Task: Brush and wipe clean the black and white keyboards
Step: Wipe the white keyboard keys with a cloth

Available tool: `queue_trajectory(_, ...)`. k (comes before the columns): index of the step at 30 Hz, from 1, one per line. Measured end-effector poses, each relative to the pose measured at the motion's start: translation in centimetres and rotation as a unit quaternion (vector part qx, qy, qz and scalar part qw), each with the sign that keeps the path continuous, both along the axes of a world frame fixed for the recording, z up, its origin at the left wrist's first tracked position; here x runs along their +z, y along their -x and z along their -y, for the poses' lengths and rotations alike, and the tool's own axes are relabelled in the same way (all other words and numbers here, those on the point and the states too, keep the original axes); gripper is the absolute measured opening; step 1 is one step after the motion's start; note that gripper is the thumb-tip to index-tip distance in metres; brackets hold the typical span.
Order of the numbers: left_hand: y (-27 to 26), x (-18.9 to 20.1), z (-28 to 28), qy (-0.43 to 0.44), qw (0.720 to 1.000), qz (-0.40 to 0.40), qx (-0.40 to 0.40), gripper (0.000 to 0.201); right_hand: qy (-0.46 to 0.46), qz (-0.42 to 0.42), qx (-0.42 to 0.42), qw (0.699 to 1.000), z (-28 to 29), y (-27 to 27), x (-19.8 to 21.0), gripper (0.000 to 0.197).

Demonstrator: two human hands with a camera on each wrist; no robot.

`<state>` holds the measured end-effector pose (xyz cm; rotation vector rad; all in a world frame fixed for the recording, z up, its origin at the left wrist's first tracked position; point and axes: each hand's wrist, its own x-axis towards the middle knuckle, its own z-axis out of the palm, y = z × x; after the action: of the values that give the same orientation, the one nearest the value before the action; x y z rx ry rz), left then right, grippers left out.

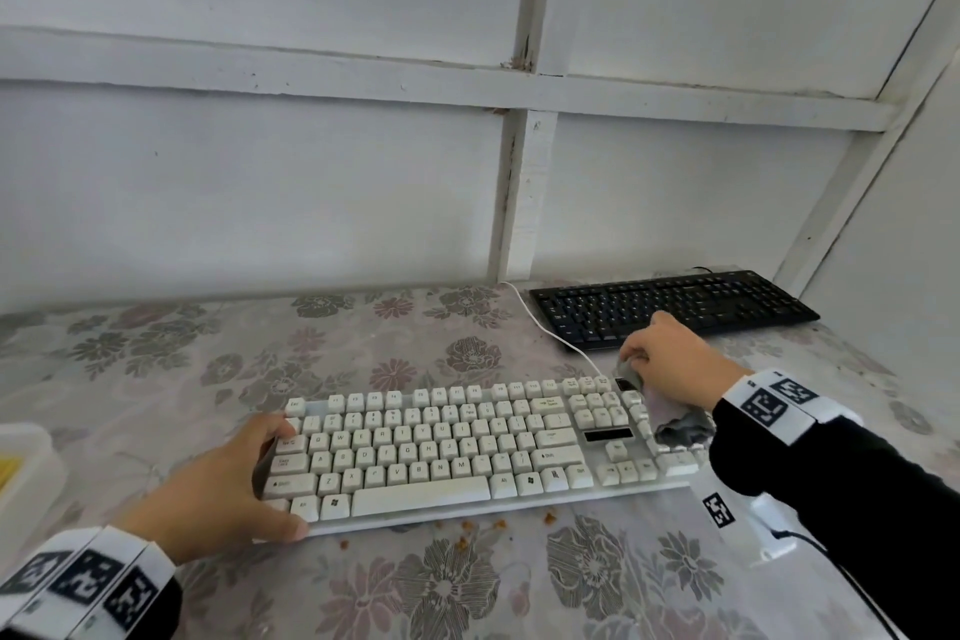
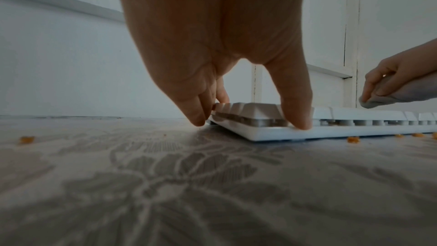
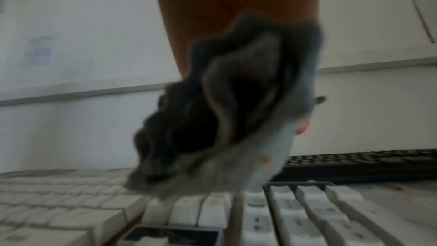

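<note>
Left hand point(image 1: 218, 489) is bracing the stiff, light white keyboard point(image 1: 467, 447), fingers straddling its end; right hand point(image 1: 670, 359) is pinching a soft grey cloth point(image 1: 683, 424)

The place looks like a plain room in a home, or a makeshift work corner. The white-painted panel walls point(image 1: 260, 182) are crossed by chipped wooden battens point(image 1: 524, 192) and meet in a corner. The bench point(image 1: 171, 359) wears a faded floral plastic tablecloth, strewn with orange crumbs point(image 1: 498, 525). Two computer keyboards, one white point(image 1: 467, 447) and one black point(image 1: 675, 307), lie on it.
</note>
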<state>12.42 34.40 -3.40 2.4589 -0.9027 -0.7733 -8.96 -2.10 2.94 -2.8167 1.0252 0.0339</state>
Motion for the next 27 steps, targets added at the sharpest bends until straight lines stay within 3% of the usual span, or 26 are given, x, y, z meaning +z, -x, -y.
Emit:
queue_trajectory(3, -0.1, -0.2, 0.0, 0.008, 1.0, -0.004, 0.0, 0.098, -0.004, -0.061, 0.013, 0.998, -0.5, 0.0, -0.4, 0.024)
queue_trajectory(12, -0.1, -0.6, -0.1, 0.033, 0.999, -0.025, 0.002, 0.104, 0.003, 0.055, -0.051, 0.997, 0.6, 1.5, -1.1, 0.025)
queue_trajectory(17, 0.2, -0.5, -0.1, 0.059, 0.998, -0.038, 0.007, 0.112, -0.051, 0.013, 0.016, 0.998, -1.4, 5.4, -1.5, 0.029)
queue_trajectory(21, 0.3, -0.3, -0.1, 0.052, 0.998, -0.041, 0.006, 0.127, -0.053, 0.008, 0.009, 0.999, -2.0, 8.3, -3.4, 0.041)
queue_trajectory(27, 0.4, 0.0, -0.1, 0.04, 0.998, -0.04, 0.009, 0.137, -0.023, 0.004, -0.026, 0.999, 0.4, 10.0, -4.1, 0.035)
